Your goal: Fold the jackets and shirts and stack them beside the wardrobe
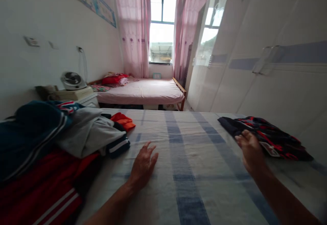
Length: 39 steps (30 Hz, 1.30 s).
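Observation:
My left hand (pixel 144 160) is over the bed sheet (pixel 158 129), its fingers apart and nothing in them. To its left lies a loose heap of clothes: a grey garment (pixel 87 129), a dark teal one with white stripes (pixel 38 126), a red one with white stripes (pixel 51 180) and an orange piece (pixel 124 121). On the right, my right hand (pixel 249 146) is at the left edge of a folded dark garment with red patterning (pixel 270 136). Its fingers are loosely bent and look unclosed; whether they touch the cloth is hard to see.
Beyond this bed stands a second bed with a pink sheet (pixel 143 90) and red bedding (pixel 114 79). A small fan (pixel 73 79) sits on a cabinet at the left wall. White wardrobe doors (pixel 250 89) line the right side. Pink curtains (pixel 133 31) flank the window.

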Motion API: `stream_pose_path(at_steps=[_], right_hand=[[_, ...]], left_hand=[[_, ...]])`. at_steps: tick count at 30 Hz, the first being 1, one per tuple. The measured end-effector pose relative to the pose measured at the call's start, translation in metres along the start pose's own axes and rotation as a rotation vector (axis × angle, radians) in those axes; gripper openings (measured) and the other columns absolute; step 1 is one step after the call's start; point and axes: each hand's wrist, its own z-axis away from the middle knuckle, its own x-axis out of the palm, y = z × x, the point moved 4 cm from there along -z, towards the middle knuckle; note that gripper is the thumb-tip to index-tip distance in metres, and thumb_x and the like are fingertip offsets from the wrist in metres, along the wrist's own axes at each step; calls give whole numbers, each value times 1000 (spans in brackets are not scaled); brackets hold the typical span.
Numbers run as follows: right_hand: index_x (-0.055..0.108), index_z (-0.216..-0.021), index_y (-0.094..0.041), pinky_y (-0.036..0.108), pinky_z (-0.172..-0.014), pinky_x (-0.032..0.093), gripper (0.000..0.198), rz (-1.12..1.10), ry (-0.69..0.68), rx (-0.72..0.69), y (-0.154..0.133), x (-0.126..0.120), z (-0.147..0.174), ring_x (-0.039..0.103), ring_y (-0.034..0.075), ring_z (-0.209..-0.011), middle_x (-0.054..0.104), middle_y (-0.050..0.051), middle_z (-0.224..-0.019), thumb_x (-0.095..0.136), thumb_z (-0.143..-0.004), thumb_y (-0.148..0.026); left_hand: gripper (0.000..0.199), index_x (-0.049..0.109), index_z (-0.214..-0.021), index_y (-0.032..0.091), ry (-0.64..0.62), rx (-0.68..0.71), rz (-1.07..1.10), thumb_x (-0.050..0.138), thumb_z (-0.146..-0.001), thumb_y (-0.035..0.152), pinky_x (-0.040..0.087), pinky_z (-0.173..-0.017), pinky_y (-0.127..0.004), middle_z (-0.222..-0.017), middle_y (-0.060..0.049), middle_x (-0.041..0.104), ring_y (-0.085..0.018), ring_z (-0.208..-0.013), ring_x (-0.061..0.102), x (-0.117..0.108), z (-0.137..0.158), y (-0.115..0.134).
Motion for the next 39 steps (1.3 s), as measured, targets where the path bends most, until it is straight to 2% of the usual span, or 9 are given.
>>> stream_pose_path(at_steps=[7,11,15,20,26,28,32,36,39], right_hand=[[49,-123,-19,40,-90,50,55,253,-667,-93,6,99,106,60,27,-109,61,15,-119,51,-73,-43],[60,-113,-23,40,-99,44,39,483,-763,-509,13,113,126,54,24,-117,56,9,-129,46,-78,-30],[64,-108,-23,40,-96,46,34,649,-758,-671,6,114,134,58,23,-112,60,8,-123,41,-83,-26],[66,-101,-24,39,-92,48,31,705,-735,-765,-10,112,143,60,23,-107,65,7,-115,40,-84,-23],[66,-102,-24,40,-90,49,31,673,-726,-789,-8,113,143,61,23,-104,66,7,-114,41,-84,-23],[66,-103,-23,41,-90,49,33,673,-721,-775,-5,114,141,61,23,-104,66,7,-114,41,-83,-22],[66,-105,-21,42,-92,48,35,697,-723,-740,-4,115,141,60,24,-106,65,8,-116,39,-83,-21],[65,-107,-19,44,-94,46,37,720,-748,-720,-6,115,142,59,25,-108,64,9,-118,37,-84,-21],[65,-108,-19,44,-95,45,36,692,-757,-714,-4,116,142,58,25,-108,63,10,-119,37,-85,-22]], left_hand=[[43,58,-122,15,-18,-52,2,40,-90,38,33,-109,-45,-143,-16,42,-27,-132,38,-8,3,7],[43,58,-122,17,-12,-28,4,41,-90,39,34,-108,-47,-144,-15,41,-28,-133,37,-6,6,9],[41,58,-121,14,-19,38,-17,45,-88,35,34,-109,-45,-144,-16,41,-28,-134,36,-13,7,20],[37,57,-121,17,235,131,-279,45,-88,28,32,-110,-44,-144,-13,41,-25,-135,34,-90,-2,19],[63,37,-137,11,654,-101,-720,54,-81,34,8,-107,-66,-144,-23,36,-39,-139,17,-219,5,-28],[62,41,-133,6,703,-201,-713,57,-78,29,7,-106,-67,-131,-25,50,-42,-135,26,-248,11,-44],[31,63,-100,9,769,-232,-350,48,-82,29,26,-103,-56,-93,-5,67,-33,-111,55,-293,12,-59],[41,60,-109,10,917,-143,-133,37,-88,36,49,-73,-31,-80,3,61,-17,-80,61,-322,1,-27],[39,59,-117,16,920,-6,-34,45,-87,36,49,-65,-24,-81,4,62,-12,-72,59,-304,-3,32]])
